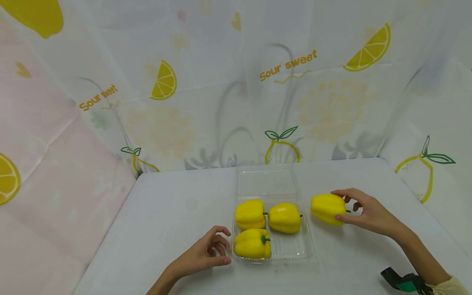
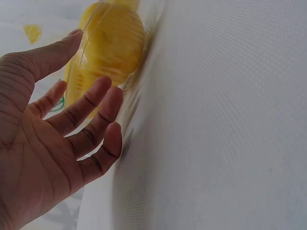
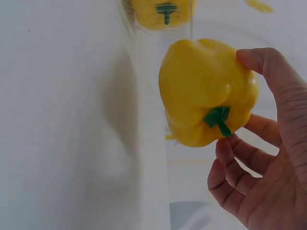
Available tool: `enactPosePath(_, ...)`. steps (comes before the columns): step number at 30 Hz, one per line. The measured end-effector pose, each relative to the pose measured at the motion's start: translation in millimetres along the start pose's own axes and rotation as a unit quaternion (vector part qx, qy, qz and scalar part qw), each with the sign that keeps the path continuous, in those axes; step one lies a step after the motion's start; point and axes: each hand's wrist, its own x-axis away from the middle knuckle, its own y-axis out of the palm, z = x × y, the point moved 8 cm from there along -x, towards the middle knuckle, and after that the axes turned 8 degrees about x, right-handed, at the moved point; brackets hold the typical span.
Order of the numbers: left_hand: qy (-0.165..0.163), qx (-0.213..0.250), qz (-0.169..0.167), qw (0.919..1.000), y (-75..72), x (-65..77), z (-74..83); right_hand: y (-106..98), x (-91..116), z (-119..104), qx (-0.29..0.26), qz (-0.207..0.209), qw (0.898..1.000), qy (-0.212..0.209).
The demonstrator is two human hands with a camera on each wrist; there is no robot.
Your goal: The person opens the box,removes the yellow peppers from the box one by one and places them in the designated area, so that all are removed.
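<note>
My right hand (image 1: 363, 209) pinches a yellow bell pepper (image 1: 327, 209) by its stem end, thumb on one side and fingers on the other. In the right wrist view this pepper (image 3: 206, 91) is lifted off the white table, its green stem toward the palm. A clear plastic clamshell box (image 1: 291, 246) lies with its lid folded back, left of the held pepper. Three more yellow peppers sit inside: back left (image 1: 250, 214), back right (image 1: 284, 218) and front left (image 1: 253, 243). At the box's left wall my left hand (image 1: 206, 254) has loosely bent fingers and holds nothing.
The clear lid (image 1: 266, 183) lies flat behind the box. White table surface (image 1: 166, 213) extends around it. A lemon-print cloth (image 1: 221, 102) hangs behind the table and along both sides. A dark strap (image 1: 403, 282) sits on the right wrist.
</note>
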Motion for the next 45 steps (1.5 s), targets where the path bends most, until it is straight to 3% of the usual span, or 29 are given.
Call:
enactPosePath(10, -0.005, 0.001, 0.001, 1.0, 0.8, 0.4, -1.3, 10.9, 3.7, 14.0, 0.001, -0.019, 1.0, 0.018)
enactPosePath(17, -0.001, -0.001, 0.0, 1.0, 0.7, 0.9, -0.9, 13.7, 3.9, 15.6, 0.003, -0.035, 0.999, 0.04)
enactPosePath(24, -0.005, 0.002, 0.003, 1.0, 1.0, 1.0, -1.0, 12.9, 4.8, 12.7, 0.014, -0.046, 0.998, 0.034)
enactPosePath(33, -0.008, 0.006, 0.004, 0.9999, 0.8, 2.3, -1.8, 10.1, 4.5, 14.3, 0.041, -0.029, 0.997, 0.064)
enactPosePath(39, -0.007, 0.007, 0.002, 0.9999, 1.4, 2.6, -1.8, 6.2, 2.4, 11.0, 0.063, -0.006, 0.997, 0.04)
enactPosePath(45, 0.0, -0.003, -0.001, 1.0, 1.4, 2.2, -0.2, 4.6, 1.8, 9.1, 0.054, -0.013, 0.998, 0.026)
